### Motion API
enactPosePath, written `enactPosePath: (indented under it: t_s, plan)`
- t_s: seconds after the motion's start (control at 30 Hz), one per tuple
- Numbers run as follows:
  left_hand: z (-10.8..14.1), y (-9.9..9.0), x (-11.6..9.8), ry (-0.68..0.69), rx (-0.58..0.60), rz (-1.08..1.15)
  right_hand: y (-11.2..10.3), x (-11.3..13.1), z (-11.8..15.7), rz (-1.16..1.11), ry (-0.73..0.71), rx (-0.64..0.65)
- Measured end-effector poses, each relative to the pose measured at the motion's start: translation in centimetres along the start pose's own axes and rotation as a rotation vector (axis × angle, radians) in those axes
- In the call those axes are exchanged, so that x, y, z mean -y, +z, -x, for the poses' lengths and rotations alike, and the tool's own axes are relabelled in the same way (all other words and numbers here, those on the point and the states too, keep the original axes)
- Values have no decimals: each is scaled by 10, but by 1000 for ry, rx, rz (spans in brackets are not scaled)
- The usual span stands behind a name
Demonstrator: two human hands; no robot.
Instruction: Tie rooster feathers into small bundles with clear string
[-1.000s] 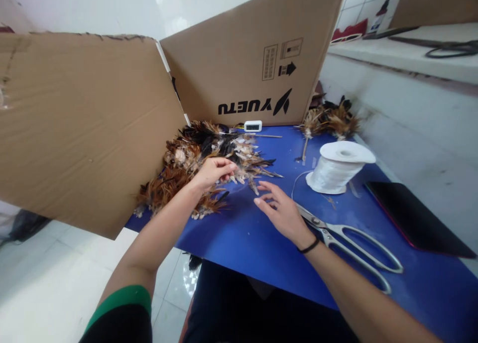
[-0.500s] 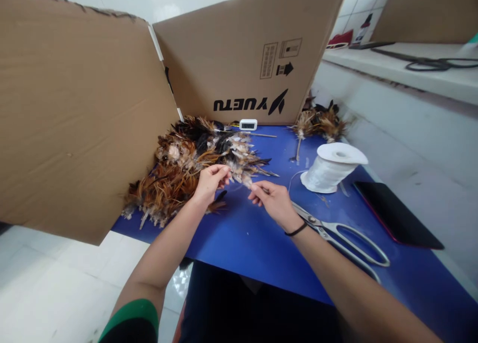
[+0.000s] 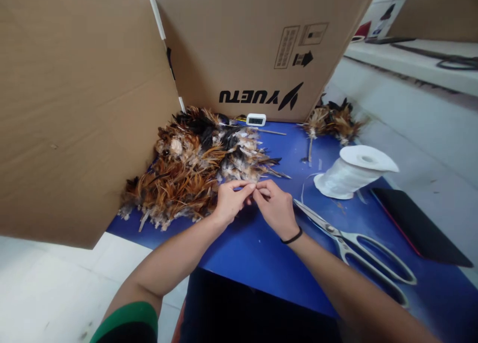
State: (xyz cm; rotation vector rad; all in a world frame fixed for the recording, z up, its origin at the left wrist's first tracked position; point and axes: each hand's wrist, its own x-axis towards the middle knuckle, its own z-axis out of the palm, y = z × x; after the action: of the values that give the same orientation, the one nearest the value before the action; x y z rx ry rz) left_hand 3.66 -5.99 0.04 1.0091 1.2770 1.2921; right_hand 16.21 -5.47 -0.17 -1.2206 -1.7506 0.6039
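My left hand (image 3: 234,199) and my right hand (image 3: 276,207) meet fingertip to fingertip, just above the near right side of a feather pile (image 3: 182,178). Thumb and fingers of both hands are pinched closed. The right pinch is on a feather, seen at its fingertips a moment earlier and now mostly hidden by the fingers. What lies in the left pinch is too small to make out. The pile holds brown, black and pale feathers. Large scissors (image 3: 338,236) lie beside my right wrist, blades partly apart.
A spool of white ribbon (image 3: 345,176) and a dark tablet-like slab (image 3: 421,228) lie to the right on the blue tabletop (image 3: 220,251). Cardboard walls (image 3: 239,49) stand behind and left. A small digital display (image 3: 256,120) and feather bunches (image 3: 336,121) are at the back.
My hands have come together; they were apart, with a pale feather tuft showing at the right fingertips. The view has shifted slightly, and the things on the table appear unmoved.
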Motion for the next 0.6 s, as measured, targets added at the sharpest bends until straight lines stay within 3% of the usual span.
enactPosePath:
  t_s: [0.13,0.3,0.5,0.6]
  plan:
    - [0,-2,0,41,-46,63,8,4,-4,93,-118,-27]
    - [-1,-6,-3,223,-97,60,14,11,-12,112,-141,-44]
    - [-3,-11,-10,290,-166,103,15,14,-21,-2,-132,83]
    - [-2,-12,-15,312,-138,155,15,10,-35,4,-149,111]
